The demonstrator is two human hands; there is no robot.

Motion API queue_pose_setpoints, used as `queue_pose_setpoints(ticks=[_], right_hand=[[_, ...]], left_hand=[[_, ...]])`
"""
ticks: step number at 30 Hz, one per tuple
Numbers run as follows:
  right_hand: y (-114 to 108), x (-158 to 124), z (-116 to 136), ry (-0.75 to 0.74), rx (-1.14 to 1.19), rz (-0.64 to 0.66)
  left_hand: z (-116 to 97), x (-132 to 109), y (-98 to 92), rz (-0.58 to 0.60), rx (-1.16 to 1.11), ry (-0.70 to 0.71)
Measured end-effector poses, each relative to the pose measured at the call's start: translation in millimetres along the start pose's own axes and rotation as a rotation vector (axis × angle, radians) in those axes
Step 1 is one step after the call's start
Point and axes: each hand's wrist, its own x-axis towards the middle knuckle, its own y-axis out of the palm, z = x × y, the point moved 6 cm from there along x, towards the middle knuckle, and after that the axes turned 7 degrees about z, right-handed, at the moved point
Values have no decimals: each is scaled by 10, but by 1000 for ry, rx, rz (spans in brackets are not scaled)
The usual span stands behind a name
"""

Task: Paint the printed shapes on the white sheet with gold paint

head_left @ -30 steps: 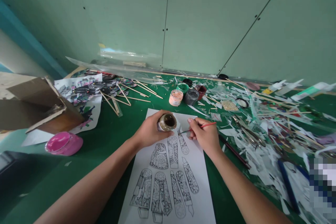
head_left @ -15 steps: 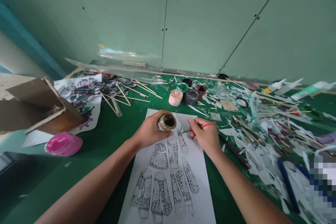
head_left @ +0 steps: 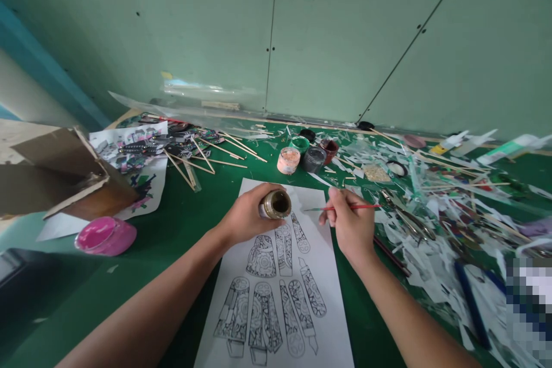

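Note:
My left hand (head_left: 248,214) is wrapped round a small glass paint jar (head_left: 269,205), tilted with its dark mouth towards the right. The jar is held over the upper part of a white sheet (head_left: 317,276) printed with black-outlined patterned shapes. In my right hand (head_left: 351,221) a thin red paintbrush (head_left: 360,206) is pinched between thumb and fingers. Its tip points left, over the paper and a little apart from the jar's mouth. My right hand is at the sheet's upper right edge.
Open paint pots in peach (head_left: 288,160), black (head_left: 314,159), green and dark red stand beyond the paper. A pink pot (head_left: 106,236) and a cardboard box (head_left: 92,184) are at left. Wooden sticks (head_left: 233,144) lie behind. Paper scraps (head_left: 435,264) and pliers (head_left: 407,215) clutter the right.
My right hand has moved right with the paintbrush, drawing its tip away from the printed shapes. My left hand has tipped the jar's mouth slightly more to the right.

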Motion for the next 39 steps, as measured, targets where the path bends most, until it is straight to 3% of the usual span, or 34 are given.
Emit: queue_pose_setpoints(ticks=[4, 9, 15, 21, 24, 29, 39], right_hand=[[37, -117, 184, -109, 70, 37], [198, -256, 324, -201, -133, 181], [220, -253, 231, -145, -232, 166], [331, -267, 195, -109, -339, 305], [276, -239, 180, -73, -161, 231], [154, -142, 40, 111, 183, 101], [111, -128, -56, 274, 346, 7]], left_hand=[[-87, -4, 35, 42, 93, 80], [-123, 0, 44, 46, 113, 106], [-154, 1, 54, 85, 131, 155], [-148, -1, 77, 117, 171, 176], [-133, -6, 76, 115, 169, 163], [-119, -3, 64, 104, 136, 136], [-116, -2, 53, 78, 105, 121]])
